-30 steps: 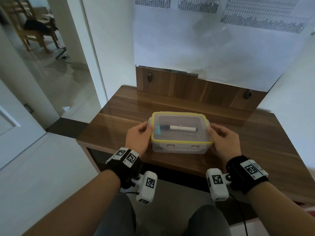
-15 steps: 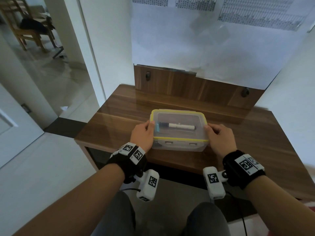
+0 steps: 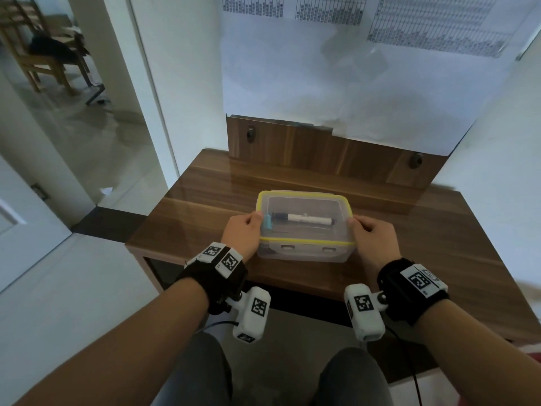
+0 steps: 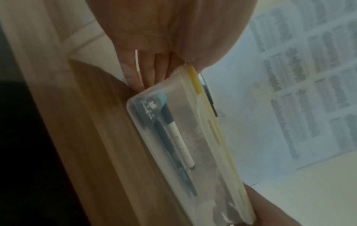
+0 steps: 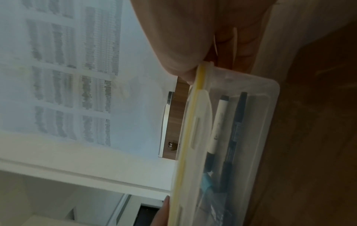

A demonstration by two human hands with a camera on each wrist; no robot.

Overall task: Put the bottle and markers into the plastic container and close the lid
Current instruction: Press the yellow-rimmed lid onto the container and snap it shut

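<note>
Container: clear plastic container (image 3: 304,253), yellow-rimmed lid (image 3: 306,200) on, mid-table (image 3: 439,230).
Inside: markers (image 3: 304,219), bottle (image 4: 149,110).
Left hand (image 3: 241,232): gripping its 9 o'clock end.
Right hand (image 3: 371,238): gripping its 3 o'clock end.

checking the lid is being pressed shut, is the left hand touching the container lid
Touching. In the head view the left hand has its thumb on the yellow-rimmed lid of the plastic container.

Both forearms are extended forward, wrists strapped with marker bands. Left hand (image 3: 241,234) is set at 9 o'clock of the container (image 3: 304,253), thumb on the rim, fingers (image 4: 135,76) down its side. Right hand (image 3: 371,238) is mirrored at 3 o'clock, thumb hooked over the rim.
</note>
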